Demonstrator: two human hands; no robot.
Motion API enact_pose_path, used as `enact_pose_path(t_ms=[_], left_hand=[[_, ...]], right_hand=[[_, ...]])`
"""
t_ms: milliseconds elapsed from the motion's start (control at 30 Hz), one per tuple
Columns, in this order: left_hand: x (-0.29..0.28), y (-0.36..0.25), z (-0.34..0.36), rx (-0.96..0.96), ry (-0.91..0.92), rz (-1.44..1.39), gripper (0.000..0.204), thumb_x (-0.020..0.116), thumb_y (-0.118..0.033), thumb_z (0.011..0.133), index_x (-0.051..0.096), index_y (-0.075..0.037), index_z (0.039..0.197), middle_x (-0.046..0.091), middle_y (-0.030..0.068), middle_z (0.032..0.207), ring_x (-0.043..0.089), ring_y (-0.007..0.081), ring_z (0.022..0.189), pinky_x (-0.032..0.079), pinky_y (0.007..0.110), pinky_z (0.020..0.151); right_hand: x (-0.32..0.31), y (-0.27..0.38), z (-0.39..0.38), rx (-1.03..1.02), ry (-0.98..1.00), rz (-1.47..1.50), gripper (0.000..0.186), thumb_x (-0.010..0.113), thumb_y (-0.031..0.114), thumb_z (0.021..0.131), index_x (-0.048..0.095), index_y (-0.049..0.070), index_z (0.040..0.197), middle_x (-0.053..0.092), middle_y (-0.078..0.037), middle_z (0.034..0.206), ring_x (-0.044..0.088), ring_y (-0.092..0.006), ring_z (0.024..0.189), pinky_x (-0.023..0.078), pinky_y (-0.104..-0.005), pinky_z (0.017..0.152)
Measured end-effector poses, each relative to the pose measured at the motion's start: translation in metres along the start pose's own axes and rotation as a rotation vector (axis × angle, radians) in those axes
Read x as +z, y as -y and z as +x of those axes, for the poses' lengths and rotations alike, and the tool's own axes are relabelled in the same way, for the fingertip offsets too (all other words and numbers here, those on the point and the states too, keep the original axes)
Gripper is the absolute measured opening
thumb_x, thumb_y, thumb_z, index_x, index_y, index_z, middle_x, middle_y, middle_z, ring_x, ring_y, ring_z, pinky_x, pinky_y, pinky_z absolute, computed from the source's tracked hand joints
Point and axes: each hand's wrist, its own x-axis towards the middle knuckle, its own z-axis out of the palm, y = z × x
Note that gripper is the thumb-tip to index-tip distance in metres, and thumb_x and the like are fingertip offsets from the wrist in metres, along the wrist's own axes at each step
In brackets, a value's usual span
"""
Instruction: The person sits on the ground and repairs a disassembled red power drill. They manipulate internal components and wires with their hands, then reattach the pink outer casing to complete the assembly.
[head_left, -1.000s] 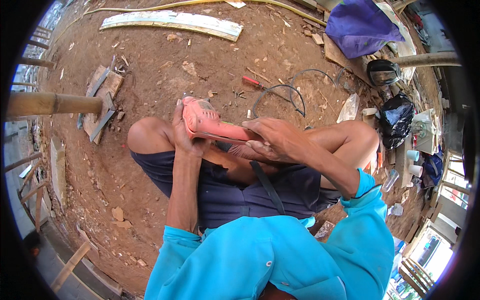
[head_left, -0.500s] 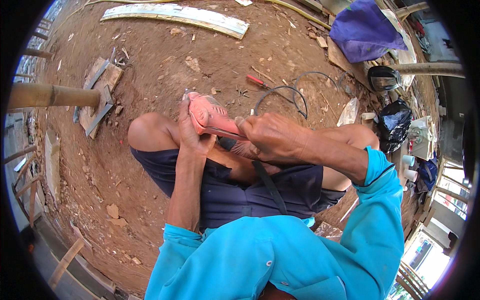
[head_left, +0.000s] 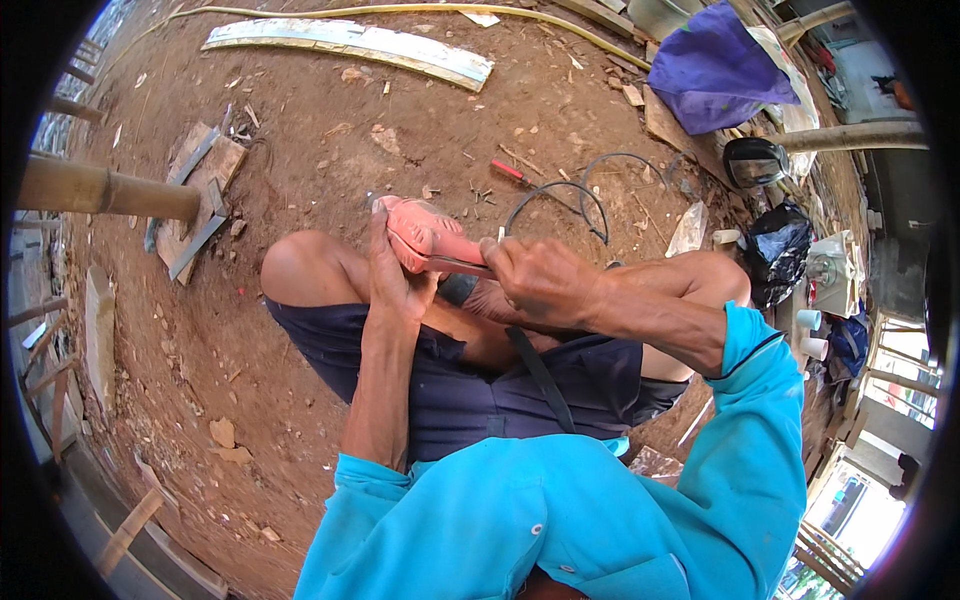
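Note:
Over my crossed legs I hold a faded red power tool body (head_left: pixel 432 230), drill-like in shape, with vent slots in its shell. My left hand (head_left: pixel 398 285) is closed around its wide end, the thumb along the side. At the narrow handle end, the fingers of my right hand (head_left: pixel 550 278) are curled tightly around it and hide that tip. On the dirt just beyond the tool lies a screwdriver (head_left: pixel 509 171) with a red handle. Several small dark pieces, perhaps screws (head_left: pixel 480 196), are scattered beside it. A black cable (head_left: pixel 540 190) loops near my right hand.
A bamboo post (head_left: pixel 120 193) stands on boards (head_left: pixel 215 165) at the left. Farther off lies a long whitish plank (head_left: pixel 350 45). Purple cloth (head_left: pixel 715 70), a black plastic bag (head_left: pixel 783 250) and white cups (head_left: pixel 813 348) are on the right. Bare dirt surrounds me.
The whole view has shifted slightly. Both hands keep their hold on the red tool body, which is tilted a little differently, while the right hand's fingers have moved slightly at the handle end.

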Motion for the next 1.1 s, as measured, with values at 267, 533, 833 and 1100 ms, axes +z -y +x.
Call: enact_pose_path(t_ms=[267,533,833,1100], left_hand=[[-0.007,-0.008,0.003,0.031,0.099,-0.032,0.031,0.056,-0.049,0.106,0.060,-0.020,0.117,0.070,0.0059,0.110,0.073,0.0292,0.098,0.063,0.049,0.087],[-0.028,-0.005,0.008,0.403,0.280,0.374,0.069,0.063,-0.046,0.094,0.044,-0.012,0.152,0.065,0.0176,0.128,0.067,0.0357,0.114,0.056,0.051,0.101],[-0.032,-0.001,0.032,-0.074,0.572,0.125,0.066,0.060,-0.044,0.101,0.046,0.002,0.146,0.057,0.0259,0.136,0.060,0.0358,0.122,0.046,0.052,0.111],[-0.043,-0.036,0.005,0.187,0.255,0.204,0.047,0.060,-0.025,0.105,0.054,-0.002,0.145,0.069,0.0164,0.129,0.064,0.0330,0.122,0.048,0.054,0.111]], right_hand=[[0.000,-0.066,-0.017,0.286,-0.318,0.695,0.033,0.073,0.023,0.088,0.068,0.002,0.112,0.073,-0.023,0.094,0.073,-0.0439,0.090,0.057,-0.0498,0.081],[-0.103,-0.185,-0.156,0.835,-0.720,0.205,0.040,0.073,0.026,0.093,0.071,0.001,0.125,0.077,-0.021,0.105,0.075,-0.0268,0.093,0.059,-0.0384,0.086],[0.092,-0.170,-0.467,1.619,-0.543,0.035,0.044,0.070,0.035,0.086,0.075,-0.004,0.106,0.073,-0.031,0.098,0.072,-0.0461,0.094,0.057,-0.0531,0.082],[0.173,-0.048,-0.375,1.768,-0.124,0.353,0.037,0.070,0.037,0.091,0.075,0.005,0.108,0.075,-0.023,0.112,0.072,-0.0421,0.105,0.057,-0.0521,0.087]])
